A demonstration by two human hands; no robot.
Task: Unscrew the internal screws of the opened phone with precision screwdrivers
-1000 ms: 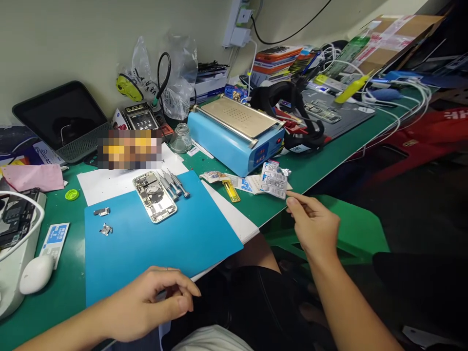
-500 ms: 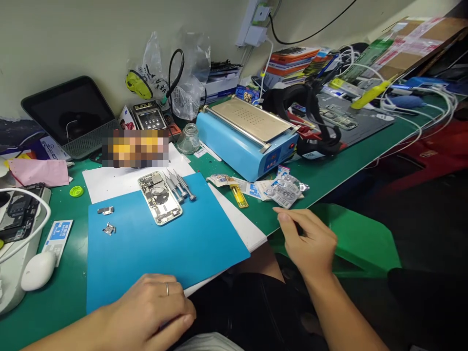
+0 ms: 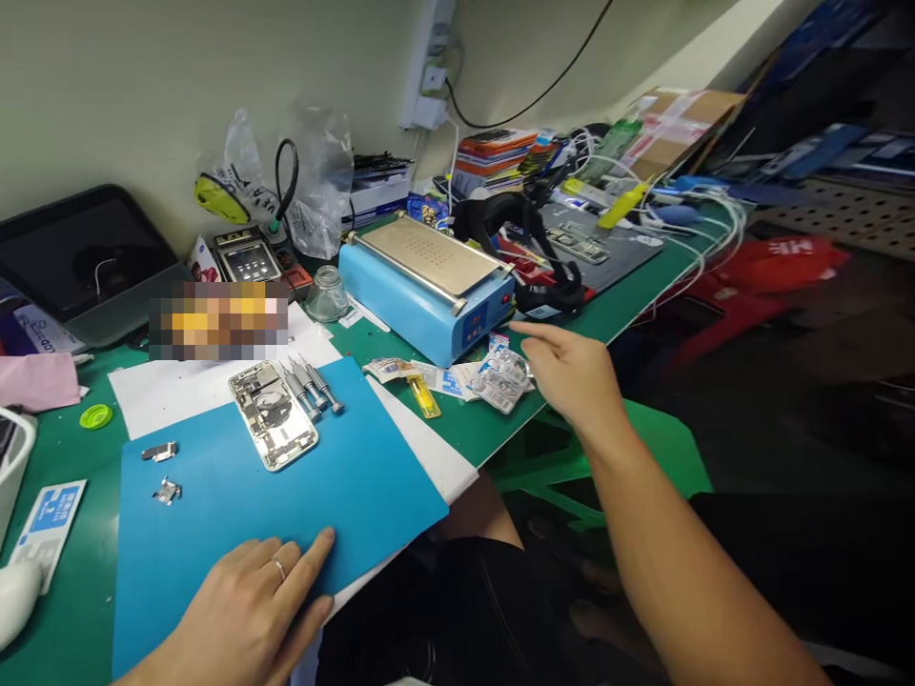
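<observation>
My left hand (image 3: 247,600) lies on the blue mat (image 3: 378,505), its index finger and thumb stretched out and nothing in it. On that mat rests an opened phone housing (image 3: 274,419) with its inner parts showing; several small screwdrivers (image 3: 313,386) lie alongside. Two small metal phone parts (image 3: 159,452) sit toward the mat's left side. With its index finger extended, my right hand (image 3: 576,376) reaches over the table edge near the blue heating machine (image 3: 421,295) and a clear plastic packet (image 3: 502,379). I see nothing in that hand; its lower fingers are partly hidden.
Behind the mat are a glass jar (image 3: 328,293) and a dark-screened device (image 3: 82,257). Black headgear (image 3: 558,276) stands past the machine, with tangled white cables (image 3: 721,229) farther right. A green stool (image 3: 664,443) is beside the table.
The view has turned to the right. My right hand has moved forward toward the machine and stretched its index finger. My left hand has extended its index finger on the mat.
</observation>
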